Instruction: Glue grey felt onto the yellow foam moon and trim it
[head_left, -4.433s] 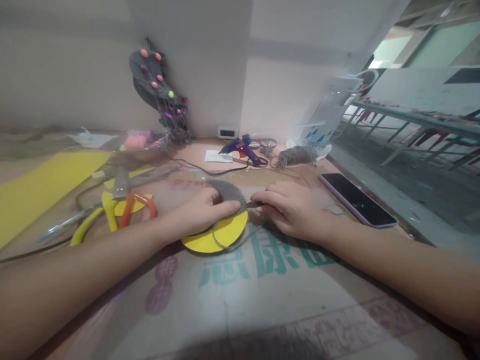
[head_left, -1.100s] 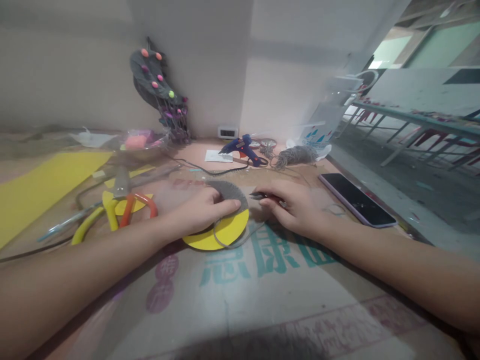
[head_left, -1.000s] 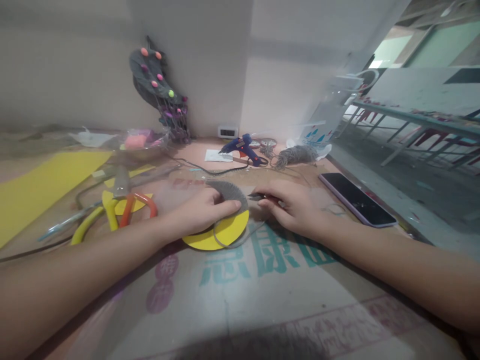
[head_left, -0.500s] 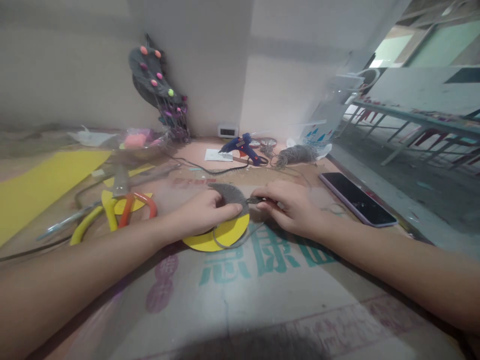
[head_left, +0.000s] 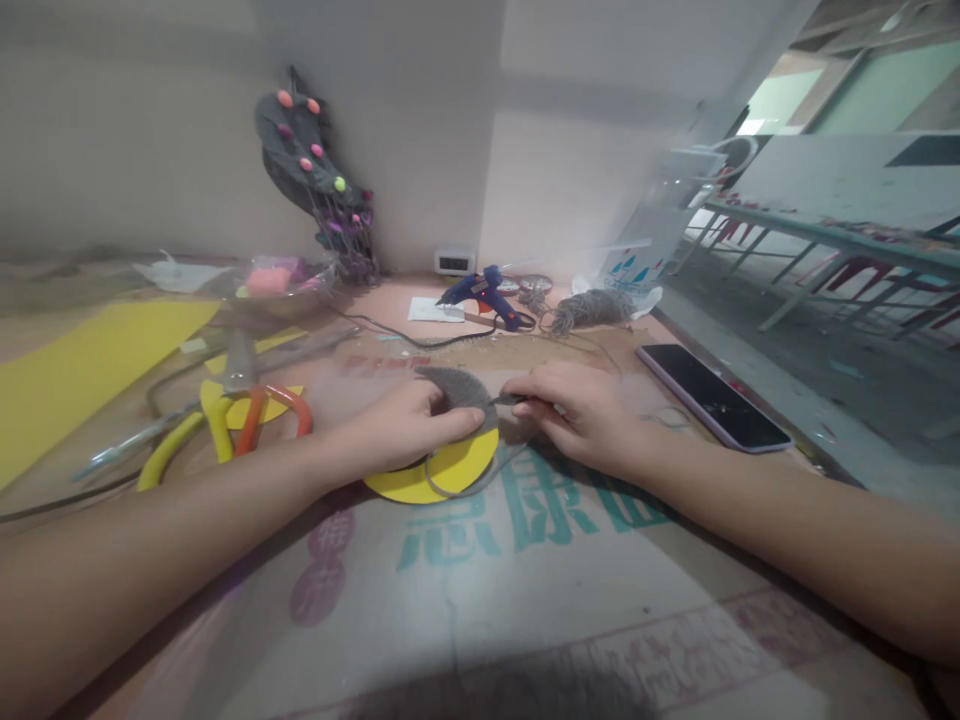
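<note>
A yellow disc (head_left: 442,470) lies on the printed cardboard sheet (head_left: 525,580), its far half covered with wound grey yarn (head_left: 457,385). My left hand (head_left: 401,425) rests on the disc with its fingers pressing the yarn down near the right edge. My right hand (head_left: 577,410) is just right of the disc, fingers pinched on a small dark tool (head_left: 511,400) whose tip touches the yarn edge. A loose grey strand (head_left: 469,488) loops over the disc's near side.
Scissors with orange and yellow handles (head_left: 247,415) lie to the left, beside yellow sheets (head_left: 82,370). A blue glue gun (head_left: 484,295) and a grey yarn bundle (head_left: 592,310) sit at the back. A phone (head_left: 712,398) lies at the right. A dark beaded ornament (head_left: 315,180) leans on the wall.
My right hand has brought the dark tool's tip back against the yarn at the disc's right edge, after holding it slightly away. My left hand has stayed pressing on the disc.
</note>
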